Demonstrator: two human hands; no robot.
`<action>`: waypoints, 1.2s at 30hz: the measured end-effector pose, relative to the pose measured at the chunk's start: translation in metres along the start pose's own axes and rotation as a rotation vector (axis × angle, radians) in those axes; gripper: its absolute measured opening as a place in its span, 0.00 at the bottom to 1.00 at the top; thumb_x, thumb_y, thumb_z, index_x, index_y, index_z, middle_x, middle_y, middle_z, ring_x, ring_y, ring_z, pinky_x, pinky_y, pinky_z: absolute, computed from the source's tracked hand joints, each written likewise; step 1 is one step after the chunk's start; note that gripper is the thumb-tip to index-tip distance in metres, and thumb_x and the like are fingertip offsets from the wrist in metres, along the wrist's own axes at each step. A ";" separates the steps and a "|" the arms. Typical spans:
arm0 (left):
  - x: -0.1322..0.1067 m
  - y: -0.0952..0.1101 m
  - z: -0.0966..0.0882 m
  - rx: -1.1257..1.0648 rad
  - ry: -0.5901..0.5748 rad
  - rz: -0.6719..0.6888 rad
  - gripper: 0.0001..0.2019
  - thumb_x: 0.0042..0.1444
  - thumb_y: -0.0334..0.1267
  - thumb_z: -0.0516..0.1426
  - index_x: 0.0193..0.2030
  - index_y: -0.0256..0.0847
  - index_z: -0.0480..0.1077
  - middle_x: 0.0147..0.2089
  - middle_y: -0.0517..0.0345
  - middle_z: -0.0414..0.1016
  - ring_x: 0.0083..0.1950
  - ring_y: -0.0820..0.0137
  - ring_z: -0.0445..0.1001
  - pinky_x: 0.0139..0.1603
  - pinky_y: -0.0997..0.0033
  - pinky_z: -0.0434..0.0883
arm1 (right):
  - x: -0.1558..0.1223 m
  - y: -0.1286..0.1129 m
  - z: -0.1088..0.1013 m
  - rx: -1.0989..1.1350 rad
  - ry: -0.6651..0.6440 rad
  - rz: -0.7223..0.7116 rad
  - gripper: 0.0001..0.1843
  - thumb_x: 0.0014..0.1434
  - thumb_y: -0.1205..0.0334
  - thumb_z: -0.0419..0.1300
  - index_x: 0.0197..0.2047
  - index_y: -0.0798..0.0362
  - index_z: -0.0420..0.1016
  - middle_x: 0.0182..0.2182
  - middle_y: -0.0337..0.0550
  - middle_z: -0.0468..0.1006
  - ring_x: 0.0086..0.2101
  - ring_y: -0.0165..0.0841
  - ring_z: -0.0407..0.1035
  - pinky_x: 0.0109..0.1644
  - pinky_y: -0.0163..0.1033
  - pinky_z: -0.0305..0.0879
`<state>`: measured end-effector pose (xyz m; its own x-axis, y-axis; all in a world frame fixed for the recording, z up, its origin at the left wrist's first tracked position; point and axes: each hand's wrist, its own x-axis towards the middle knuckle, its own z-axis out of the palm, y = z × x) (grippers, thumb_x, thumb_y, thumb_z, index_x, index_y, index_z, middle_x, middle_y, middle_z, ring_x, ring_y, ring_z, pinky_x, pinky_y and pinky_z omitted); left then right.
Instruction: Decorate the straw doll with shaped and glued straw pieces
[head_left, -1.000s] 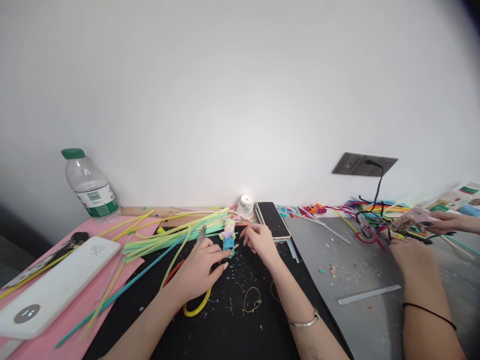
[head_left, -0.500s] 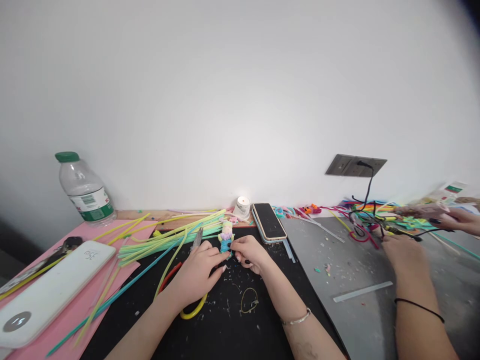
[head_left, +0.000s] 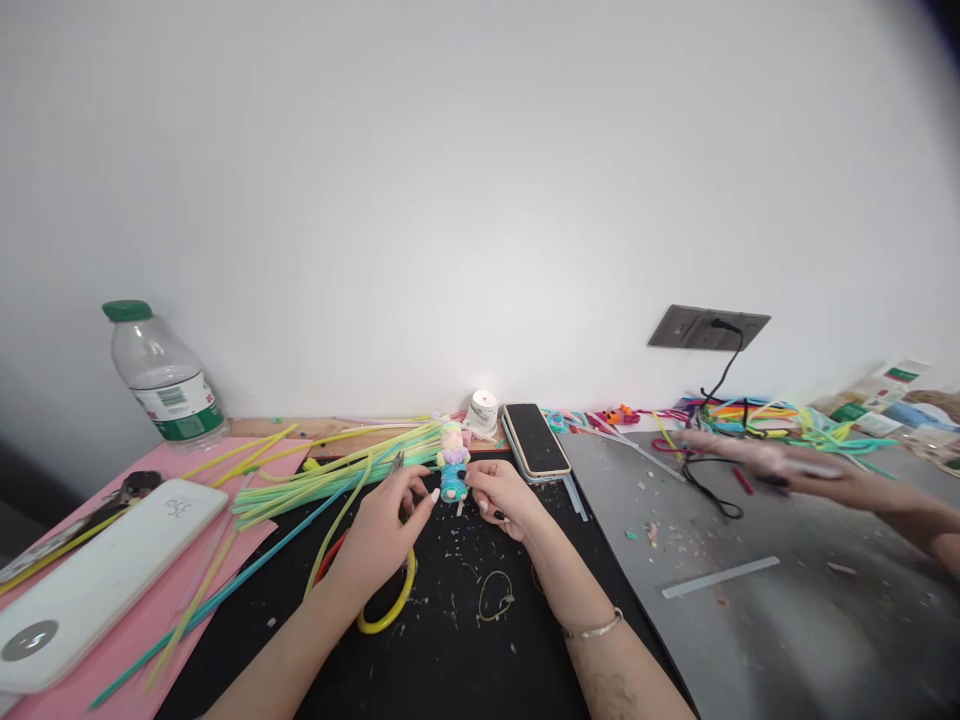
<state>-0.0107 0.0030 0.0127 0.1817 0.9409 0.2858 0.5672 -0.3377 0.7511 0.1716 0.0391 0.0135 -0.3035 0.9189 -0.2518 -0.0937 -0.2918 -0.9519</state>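
A small fuzzy figure (head_left: 453, 475) in pastel colours, with a pale head and a turquoise lower body, stands over the black mat (head_left: 450, 670). My right hand (head_left: 506, 500) pinches its right side between thumb and fingers. To its left is my left hand (head_left: 386, 520), thumb apart from the loosely bent fingers, with nothing visible in it. Scissors with a yellow handle loop (head_left: 409, 590) lie beneath that hand, their blade tip showing past the knuckles. Left of the figure is a bundle of yellow and green pipe cleaners (head_left: 322, 485).
A phone (head_left: 536, 440) and a small white cup-shaped item (head_left: 482, 412) are by the wall. At left are a power bank (head_left: 112, 580), a bottle (head_left: 169, 385) and pink paper (head_left: 255, 500). A co-worker's blurred hand (head_left: 787, 465) reaches over the grey mat (head_left: 720, 660) near a black cable (head_left: 724, 500).
My left hand has drawn back from the figure, its fingers parting. My right hand keeps its pinch, and more of the turquoise body shows. The co-worker's hands have shifted, one leaving the near grey mat.
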 end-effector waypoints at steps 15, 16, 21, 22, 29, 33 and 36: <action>0.002 -0.003 0.011 -0.811 -0.073 -0.349 0.31 0.48 0.44 0.62 0.58 0.40 0.57 0.56 0.46 0.71 0.59 0.56 0.67 0.54 0.61 0.67 | -0.001 -0.005 -0.010 0.268 -0.114 -0.223 0.18 0.52 0.60 0.62 0.45 0.58 0.72 0.20 0.39 0.77 0.15 0.24 0.66 0.17 0.27 0.61; 0.001 -0.002 0.011 -0.824 -0.073 -0.358 0.32 0.48 0.44 0.62 0.58 0.41 0.57 0.56 0.46 0.71 0.60 0.56 0.66 0.54 0.62 0.68 | -0.001 -0.007 -0.012 0.319 -0.112 -0.242 0.18 0.51 0.61 0.63 0.45 0.58 0.72 0.24 0.42 0.79 0.20 0.26 0.71 0.23 0.29 0.67; 0.001 0.006 0.009 -0.887 -0.098 -0.423 0.32 0.49 0.44 0.62 0.59 0.44 0.56 0.61 0.46 0.65 0.59 0.56 0.66 0.51 0.63 0.69 | -0.004 -0.009 -0.017 0.416 -0.099 -0.242 0.20 0.48 0.64 0.67 0.45 0.59 0.73 0.38 0.50 0.80 0.42 0.36 0.76 0.46 0.36 0.71; 0.001 0.007 0.009 -0.887 -0.102 -0.435 0.32 0.49 0.44 0.62 0.60 0.44 0.56 0.61 0.46 0.65 0.59 0.56 0.67 0.51 0.63 0.69 | -0.004 -0.009 -0.017 0.408 -0.086 -0.233 0.20 0.47 0.64 0.68 0.44 0.59 0.73 0.39 0.50 0.80 0.42 0.36 0.75 0.46 0.35 0.71; 0.001 0.009 0.007 -0.903 -0.100 -0.444 0.31 0.47 0.41 0.63 0.59 0.45 0.60 0.59 0.48 0.67 0.57 0.57 0.68 0.50 0.64 0.69 | 0.001 -0.006 -0.020 -0.172 0.069 -0.224 0.09 0.48 0.59 0.64 0.29 0.58 0.74 0.26 0.43 0.79 0.21 0.27 0.70 0.23 0.30 0.63; -0.002 0.016 0.004 -0.936 -0.091 -0.457 0.30 0.46 0.39 0.64 0.58 0.45 0.62 0.54 0.50 0.72 0.54 0.58 0.70 0.49 0.65 0.69 | -0.004 -0.013 -0.025 -0.732 0.101 -0.339 0.06 0.48 0.68 0.60 0.27 0.57 0.79 0.28 0.42 0.79 0.29 0.31 0.71 0.33 0.33 0.64; -0.004 0.019 0.002 -0.961 -0.116 -0.479 0.31 0.48 0.39 0.63 0.59 0.46 0.60 0.55 0.51 0.71 0.55 0.59 0.70 0.50 0.66 0.68 | -0.012 -0.019 -0.028 -0.846 -0.007 -0.235 0.13 0.50 0.70 0.56 0.35 0.56 0.81 0.26 0.41 0.80 0.25 0.29 0.69 0.30 0.32 0.62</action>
<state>0.0013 -0.0069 0.0246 0.2125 0.9601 -0.1820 -0.2590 0.2349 0.9369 0.2033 0.0405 0.0296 -0.3704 0.9282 -0.0346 0.5790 0.2016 -0.7900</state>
